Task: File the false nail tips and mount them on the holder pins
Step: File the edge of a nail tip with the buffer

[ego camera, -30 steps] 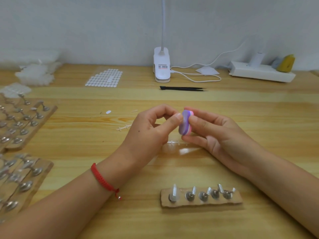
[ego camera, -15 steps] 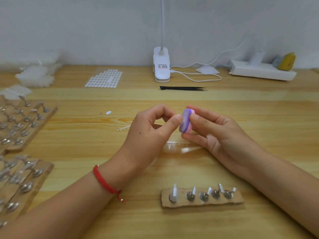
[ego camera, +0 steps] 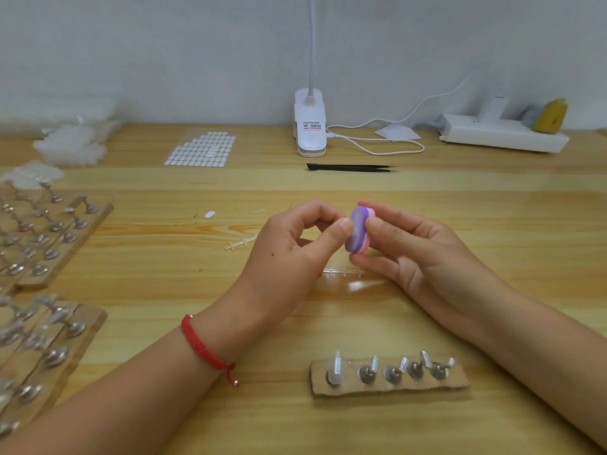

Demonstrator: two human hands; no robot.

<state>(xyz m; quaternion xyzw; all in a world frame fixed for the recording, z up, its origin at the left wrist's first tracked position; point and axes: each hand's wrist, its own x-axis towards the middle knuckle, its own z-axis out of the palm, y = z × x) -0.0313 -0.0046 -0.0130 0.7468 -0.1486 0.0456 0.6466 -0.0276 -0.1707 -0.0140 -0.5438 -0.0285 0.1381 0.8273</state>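
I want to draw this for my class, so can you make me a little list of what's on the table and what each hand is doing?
Right hand: grips a purple and pink nail file block
Left hand: thumb and forefinger pinched against that block, probably on a nail tip too small to see
Holder: cardboard strip with five pins, nearest the person
Behind the hands: black tweezers, white clip lamp, sheet of white stickers
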